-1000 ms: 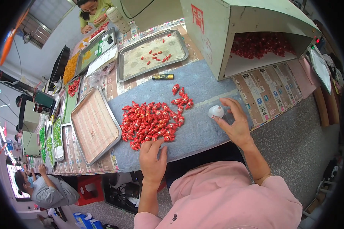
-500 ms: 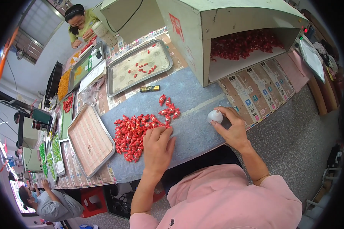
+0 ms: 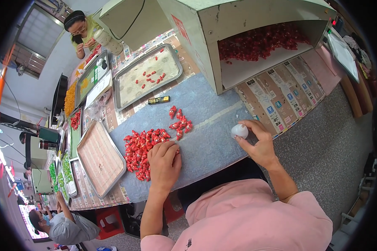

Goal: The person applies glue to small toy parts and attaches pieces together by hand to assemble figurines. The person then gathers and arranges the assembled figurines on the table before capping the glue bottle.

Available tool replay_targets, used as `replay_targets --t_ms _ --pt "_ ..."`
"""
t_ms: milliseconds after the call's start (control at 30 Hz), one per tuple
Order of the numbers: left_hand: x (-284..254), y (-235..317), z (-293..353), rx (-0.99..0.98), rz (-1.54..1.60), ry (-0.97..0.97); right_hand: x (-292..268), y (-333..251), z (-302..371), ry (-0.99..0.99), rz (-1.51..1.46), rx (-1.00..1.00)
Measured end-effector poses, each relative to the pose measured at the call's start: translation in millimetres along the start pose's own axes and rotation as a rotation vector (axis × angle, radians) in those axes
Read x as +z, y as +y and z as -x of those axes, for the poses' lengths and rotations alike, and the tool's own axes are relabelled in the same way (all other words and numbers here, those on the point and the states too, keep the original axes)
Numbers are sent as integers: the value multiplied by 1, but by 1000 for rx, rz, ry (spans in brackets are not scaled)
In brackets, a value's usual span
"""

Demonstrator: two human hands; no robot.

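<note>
My left hand [image 3: 164,164] rests at the right edge of a heap of small red figurines [image 3: 140,148]. Its fingers curl down, and a bit of red shows by the index finger and thumb; most of what they grip is hidden. My right hand [image 3: 259,144] pinches a small white rounded bulb [image 3: 239,131] between thumb and fingers, just over the blue mat [image 3: 209,144]. Between the hands, farther back, a smaller group of red figurines [image 3: 181,124] lies loose on the mat.
A beige metal housing [image 3: 192,46] holds many red pieces [image 3: 259,46]. Left of the mat are a pink-lined tray [image 3: 100,161] and a tray with a few red pieces [image 3: 117,90]. A black-and-gold battery-like cylinder [image 3: 158,100] lies behind. Two people work farther off.
My left hand has shifted slightly left, closer over the heap. The right hand still holds the white bulb, almost in place. The whole view has tilted a little.
</note>
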State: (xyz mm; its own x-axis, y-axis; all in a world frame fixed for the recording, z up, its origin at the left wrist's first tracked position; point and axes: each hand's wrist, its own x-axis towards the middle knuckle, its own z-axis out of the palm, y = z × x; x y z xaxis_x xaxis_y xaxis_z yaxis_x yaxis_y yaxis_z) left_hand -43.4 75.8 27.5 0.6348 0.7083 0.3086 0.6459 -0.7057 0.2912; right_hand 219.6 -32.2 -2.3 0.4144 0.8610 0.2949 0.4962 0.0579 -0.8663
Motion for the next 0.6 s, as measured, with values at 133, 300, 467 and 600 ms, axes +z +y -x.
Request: replay_targets --t_ms 133,300,467,600 --pt "-3 -2 -1 -35 65 21 1 1 1 -3 -35 20" --pt "-9 -7 -5 -96 103 106 2 3 3 4 -20 4" --pt "-13 -17 -2 -191 119 174 3 3 4 7 -15 -3" --pt "-14 -22 5 -210 119 192 1 -1 3 -12 19 -13"
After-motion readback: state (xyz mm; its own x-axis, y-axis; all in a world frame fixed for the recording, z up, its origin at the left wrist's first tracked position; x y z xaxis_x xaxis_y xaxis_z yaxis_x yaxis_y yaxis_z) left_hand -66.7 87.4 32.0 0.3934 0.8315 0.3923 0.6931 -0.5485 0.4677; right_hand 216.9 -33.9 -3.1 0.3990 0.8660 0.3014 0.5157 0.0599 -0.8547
